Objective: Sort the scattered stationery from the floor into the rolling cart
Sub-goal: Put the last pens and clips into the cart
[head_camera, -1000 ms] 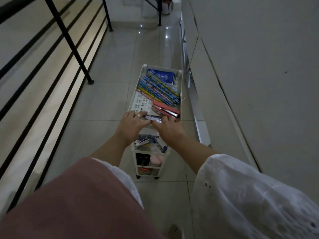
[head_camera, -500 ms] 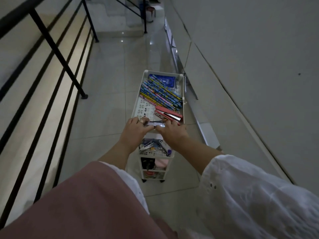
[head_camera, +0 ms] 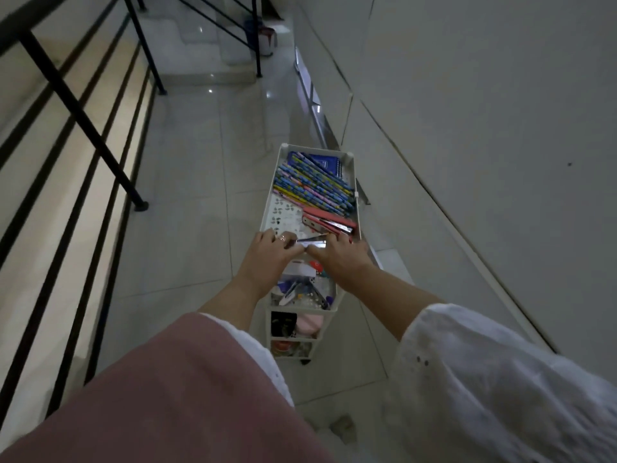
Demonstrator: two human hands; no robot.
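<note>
View from a head-worn camera, looking down a dim corridor. At the far left, a black metal railing (head_camera: 83,111) with horizontal bars runs from near to far. Beside it, a pale glossy tiled floor (head_camera: 193,162) leads to a few steps (head_camera: 213,38) at the far end. At the near left, pink cloth (head_camera: 167,396) covers the person's left arm.

In the middle stands the rolling cart (head_camera: 267,208), white and narrow, with three tiers, its long side pointing away. The left hand (head_camera: 270,252), a ring on one finger, grips the near rim of the top tray with bent fingers. A small silvery item (head_camera: 312,242) lies between the two hands, just inside the rim; whether either hand touches it cannot be told.

The top tray holds a row of patterned pencils (head_camera: 314,187) lying at a slant. A blue notebook (head_camera: 329,162) lies at the far end, partly under them, and a red stapler (head_camera: 329,222) lies near the right corner. Mixed small stationery (head_camera: 300,292) fills the middle tier. A pink object (head_camera: 309,324) shows in the tier below. A dark wheel (head_camera: 304,361) touches the floor.

The right hand (head_camera: 337,253) grips the same near rim, just right of the left, its fingers curled over the edge. A white eyelet sleeve (head_camera: 484,379) covers the right forearm at the near right. A plain white wall (head_camera: 484,95) fills the right side, close beside the cart.
</note>
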